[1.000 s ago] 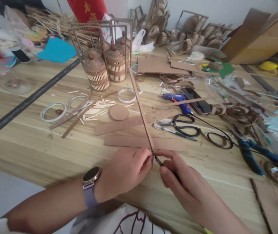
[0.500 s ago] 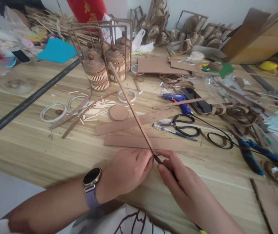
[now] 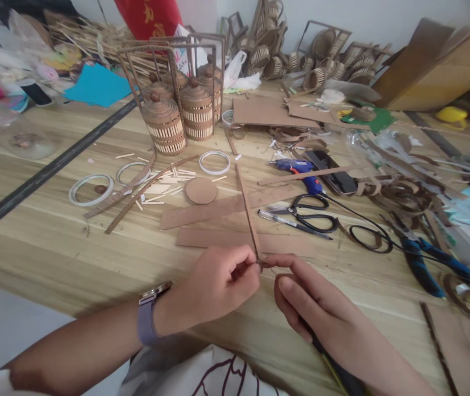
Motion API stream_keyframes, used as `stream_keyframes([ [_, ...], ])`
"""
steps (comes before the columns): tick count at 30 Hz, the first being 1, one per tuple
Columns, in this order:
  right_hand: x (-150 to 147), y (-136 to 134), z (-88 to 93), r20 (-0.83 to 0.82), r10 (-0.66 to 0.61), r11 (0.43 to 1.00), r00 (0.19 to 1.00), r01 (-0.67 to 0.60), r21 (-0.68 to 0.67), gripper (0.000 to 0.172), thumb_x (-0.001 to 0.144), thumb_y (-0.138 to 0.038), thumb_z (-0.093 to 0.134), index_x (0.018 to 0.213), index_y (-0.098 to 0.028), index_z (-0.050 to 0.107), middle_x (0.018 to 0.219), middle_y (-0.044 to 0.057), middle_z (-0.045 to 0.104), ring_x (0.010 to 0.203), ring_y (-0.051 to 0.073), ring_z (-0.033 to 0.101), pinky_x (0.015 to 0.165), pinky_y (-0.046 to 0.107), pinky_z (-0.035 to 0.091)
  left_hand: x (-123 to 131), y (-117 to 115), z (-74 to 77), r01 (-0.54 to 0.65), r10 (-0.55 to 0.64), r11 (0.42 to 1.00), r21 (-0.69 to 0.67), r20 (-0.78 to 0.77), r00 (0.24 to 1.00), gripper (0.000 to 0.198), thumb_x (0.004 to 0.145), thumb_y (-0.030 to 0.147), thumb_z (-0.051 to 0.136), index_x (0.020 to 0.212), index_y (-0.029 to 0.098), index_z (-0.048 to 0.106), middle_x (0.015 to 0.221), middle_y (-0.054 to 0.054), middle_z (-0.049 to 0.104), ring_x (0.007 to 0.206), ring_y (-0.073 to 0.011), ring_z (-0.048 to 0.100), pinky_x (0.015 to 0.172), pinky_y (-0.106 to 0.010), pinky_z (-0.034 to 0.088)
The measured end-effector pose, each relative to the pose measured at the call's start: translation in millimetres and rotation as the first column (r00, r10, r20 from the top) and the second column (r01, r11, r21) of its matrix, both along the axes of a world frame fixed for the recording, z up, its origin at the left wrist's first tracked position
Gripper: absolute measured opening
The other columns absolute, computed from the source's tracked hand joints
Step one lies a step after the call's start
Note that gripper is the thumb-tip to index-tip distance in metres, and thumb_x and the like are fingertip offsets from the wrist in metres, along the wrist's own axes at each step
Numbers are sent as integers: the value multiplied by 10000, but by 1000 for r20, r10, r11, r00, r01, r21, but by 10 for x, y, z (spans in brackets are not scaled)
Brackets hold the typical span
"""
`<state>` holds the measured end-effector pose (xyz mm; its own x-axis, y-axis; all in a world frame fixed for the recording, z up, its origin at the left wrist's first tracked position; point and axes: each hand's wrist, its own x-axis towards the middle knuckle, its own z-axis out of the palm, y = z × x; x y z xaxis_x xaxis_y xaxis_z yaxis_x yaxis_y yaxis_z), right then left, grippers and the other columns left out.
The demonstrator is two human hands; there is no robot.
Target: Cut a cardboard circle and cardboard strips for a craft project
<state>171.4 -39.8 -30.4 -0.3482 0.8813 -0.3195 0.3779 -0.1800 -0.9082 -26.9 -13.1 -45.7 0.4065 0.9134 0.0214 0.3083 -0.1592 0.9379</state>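
Near the table's front edge, my left hand (image 3: 222, 280) pinches the near end of a narrow cardboard strip (image 3: 246, 206) between thumb and index finger. The strip points away from me and slants slightly left. My right hand (image 3: 311, 300) is close beside it, its index fingertip at the strip's pinched end. Under the curled fingers of that hand lies a long dark tool (image 3: 334, 363) with a yellow edge; its kind is not clear. Beyond the hands lie two wider cardboard strips (image 3: 227, 206) and a round cardboard disc (image 3: 201, 190).
Small wooden sticks (image 3: 164, 184) and tape rolls (image 3: 91, 190) lie left of centre. Behind them stand lidded baskets (image 3: 163, 124) with tall handles. To the right are a blue glue gun (image 3: 299, 166), black-handled scissors (image 3: 315, 213), a pen (image 3: 284, 220), a phone (image 3: 334, 171) and blue-handled pliers (image 3: 420, 258).
The strip's far end has come nearer and swung right as the strip was drawn between my hands. My right thumb has moved off the strip, and my left wrist has turned.
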Motion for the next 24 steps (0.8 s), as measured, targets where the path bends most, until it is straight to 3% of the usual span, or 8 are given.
stream_keyframes([
  [2, 4, -1, -3, 11, 25, 999, 1000, -25, 38, 385, 1055, -519, 387, 1256, -223, 530, 606, -88, 441, 481, 114, 418, 457, 235, 358, 1, 2, 1, -2, 4, 998, -59, 33, 999, 196, 896, 250, 485, 705, 213, 469, 573, 54, 556, 523, -94, 495, 487, -204, 312],
  [4, 13, 2, -36, 65, 55, 982, 996, -65, 176, 326, 1060, -464, 409, 1270, -233, 503, 622, -88, 449, 501, 115, 449, 459, 225, 361, 1, 4, 1, -8, 17, 993, -115, 72, 997, 182, 888, 260, 488, 712, 216, 474, 576, 45, 585, 521, -98, 513, 479, -199, 332],
  [7, 30, 4, -88, 161, 89, 917, 983, -144, 372, 296, 1071, -344, 409, 1356, -266, 419, 644, -96, 479, 502, 106, 479, 469, 199, 380, -3, 12, 3, -2, 34, 978, -209, 148, 988, 188, 883, 286, 498, 710, 220, 464, 577, 41, 594, 518, -99, 525, 476, -190, 370],
  [10, 38, -1, -95, 235, 98, 858, 967, -201, 472, 357, 1068, -258, 406, 1416, -317, 353, 677, -98, 518, 500, 96, 484, 477, 174, 386, -9, 19, 14, 32, 30, 957, -290, 209, 977, 189, 878, 307, 508, 715, 217, 477, 589, 35, 598, 526, -100, 537, 486, -189, 404],
  [18, 13, 18, -34, 311, 94, 785, 946, -262, 561, 361, 1035, -194, 427, 1379, -302, 396, 726, -78, 628, 517, 90, 560, 502, 150, 445, -1, 12, 32, 85, -5, 941, -328, 236, 972, 191, 862, 325, 510, 712, 208, 493, 595, 17, 599, 521, -103, 530, 478, -193, 401],
  [24, 17, 54, -26, 298, 124, 757, 946, -285, 588, 288, 1023, -179, 433, 1293, -252, 503, 883, 4, 734, 805, 123, 745, 690, 183, 559, -14, 30, 5, 152, -26, 904, -399, 304, 952, 165, 835, 302, 523, 704, 209, 486, 575, 28, 591, 488, -87, 521, 478, -187, 429],
])
